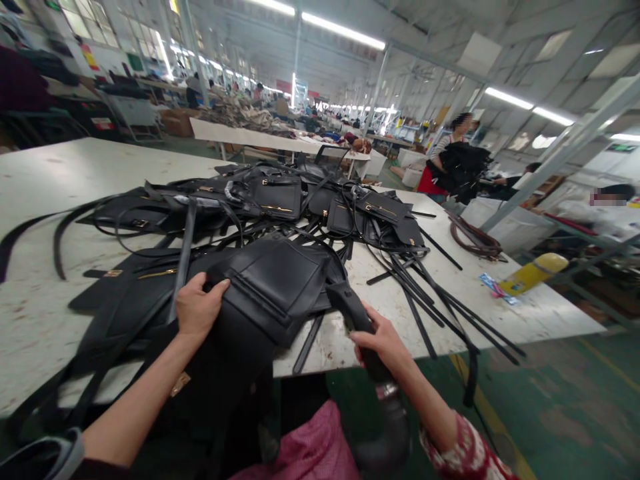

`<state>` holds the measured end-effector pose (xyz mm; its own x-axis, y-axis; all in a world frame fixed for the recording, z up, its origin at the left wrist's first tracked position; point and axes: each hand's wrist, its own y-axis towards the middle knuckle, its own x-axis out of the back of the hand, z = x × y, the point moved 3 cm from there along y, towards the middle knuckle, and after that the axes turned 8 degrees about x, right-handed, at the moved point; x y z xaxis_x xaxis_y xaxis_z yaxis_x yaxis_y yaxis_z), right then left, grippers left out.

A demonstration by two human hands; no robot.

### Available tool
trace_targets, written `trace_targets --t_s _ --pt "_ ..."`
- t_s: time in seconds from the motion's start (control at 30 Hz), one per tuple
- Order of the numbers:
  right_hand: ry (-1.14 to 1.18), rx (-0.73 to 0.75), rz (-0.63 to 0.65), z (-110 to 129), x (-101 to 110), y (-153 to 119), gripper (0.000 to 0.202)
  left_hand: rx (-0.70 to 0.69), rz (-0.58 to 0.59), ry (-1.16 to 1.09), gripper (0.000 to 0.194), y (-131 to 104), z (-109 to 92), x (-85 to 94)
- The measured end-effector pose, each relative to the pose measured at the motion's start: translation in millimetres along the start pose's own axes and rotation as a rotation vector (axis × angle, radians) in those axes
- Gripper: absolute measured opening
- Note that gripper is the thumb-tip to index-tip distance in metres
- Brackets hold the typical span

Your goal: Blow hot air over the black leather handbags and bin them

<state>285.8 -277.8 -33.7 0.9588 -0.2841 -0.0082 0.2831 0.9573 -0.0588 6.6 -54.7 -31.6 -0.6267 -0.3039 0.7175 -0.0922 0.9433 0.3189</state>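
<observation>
A black leather-like bag (280, 287) with a flat front panel lies tilted at the near table edge. My left hand (197, 307) pinches its upper left side, thumb on top and fingers underneath. My right hand (383, 340) is wrapped round a thick black hose-like piece (347, 307) with a metal band (386, 390); its exact kind is unclear. The upper end of this piece meets the bag's right side. Under and left of the bag lies another black bag (145, 280) with a gold zip and loose straps.
More black bags (277, 197) are heaped farther back on the white table (120, 160), with long straps (440, 293) trailing right. A yellow bottle (535, 273) and a coiled brown strap (475, 240) lie at the right. A person (453, 143) carries dark goods beyond the table.
</observation>
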Motion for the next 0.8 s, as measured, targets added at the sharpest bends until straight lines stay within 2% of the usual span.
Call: trace_targets --t_s 0.1,0.2,0.3,0.43,0.53,0.6,0.67,0.7,0.77,0.8 --pt "0.086 -0.118 0.139 -7 -10 -41 0.078 0.005 0.021 0.022 0.037 2 2 1.7" --pt "0.198 -0.16 0.234 -13 -30 -57 0.077 0.022 0.031 0.048 0.038 0 6 -2.2" --pt "0.235 -0.159 0.297 -22 -49 -51 0.076 0.05 0.018 0.076 0.037 -2 9 -6.0" --pt "0.197 -0.146 0.335 -39 -66 -27 0.076 0.08 0.051 0.093 0.033 0 15 -6.9" --pt "0.211 -0.138 0.352 -40 -74 -17 0.079 0.087 0.174 0.087 0.035 6 19 -5.0" --pt "0.219 -0.107 0.31 -32 -73 -16 0.081 0.079 0.301 0.066 0.036 13 18 -1.4" --pt "0.214 -0.058 0.228 -18 -68 -19 0.082 0.046 0.424 0.016 0.035 20 7 7.6" --pt "0.202 -0.035 0.186 -9 -64 -21 0.082 0.006 0.445 -0.018 0.034 24 -4 15.8" --pt "0.168 -0.001 0.097 7 -53 -28 0.082 -0.136 0.351 -0.052 0.034 33 -35 41.7" --pt "0.155 0.012 0.056 14 -47 -32 0.082 -0.23 0.234 -0.03 0.033 37 -55 58.7"
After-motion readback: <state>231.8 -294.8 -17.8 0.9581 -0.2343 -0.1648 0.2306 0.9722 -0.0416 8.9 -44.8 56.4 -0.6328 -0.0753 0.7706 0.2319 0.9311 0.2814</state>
